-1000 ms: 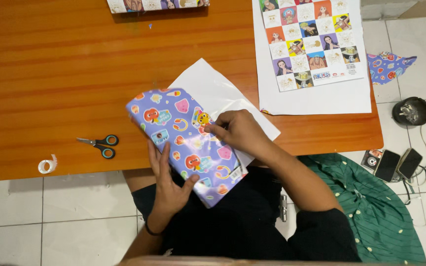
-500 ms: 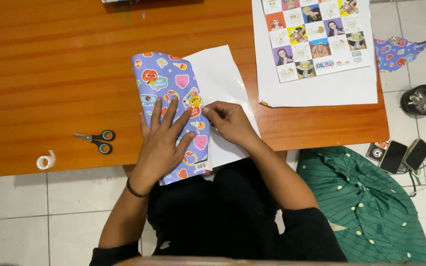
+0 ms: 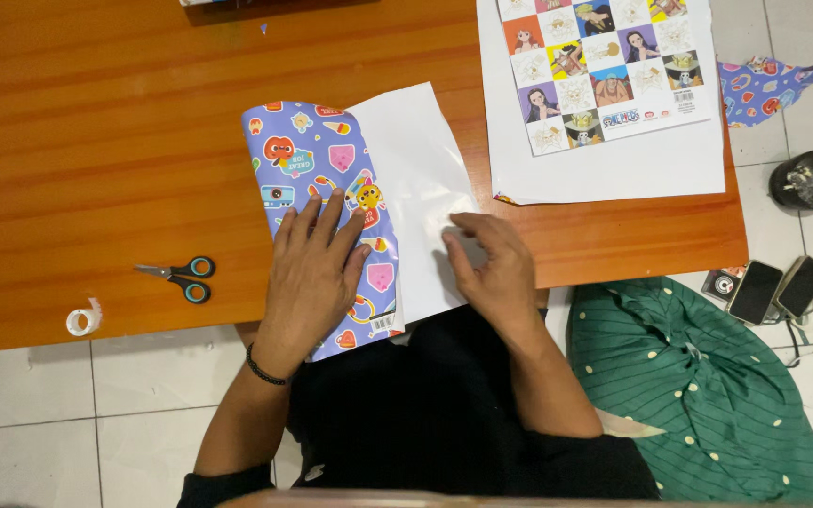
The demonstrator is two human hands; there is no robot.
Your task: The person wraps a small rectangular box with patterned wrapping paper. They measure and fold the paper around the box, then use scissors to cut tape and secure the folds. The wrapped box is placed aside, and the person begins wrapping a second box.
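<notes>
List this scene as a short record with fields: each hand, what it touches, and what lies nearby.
left hand: flat, palm down on the purple patterned wrapping
right hand: flat on the white sheet beside the wrapping
surface: wooden table
left of the hands: scissors, tape roll
upper right: sheet of cartoon stickers
floor: green cloth, two phones

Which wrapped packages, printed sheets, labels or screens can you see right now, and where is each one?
Wrapped package: table's near edge, under left hand; flat rectangle, purple paper with cartoon stickers.
White flap: beside it, under right hand; plain white.
Barcode label: package's near corner; small white strip.
Printed sheet: table's far right; white, grid of colourful cartoon squares.
Two phones: floor at right; dark, screens off.
</notes>
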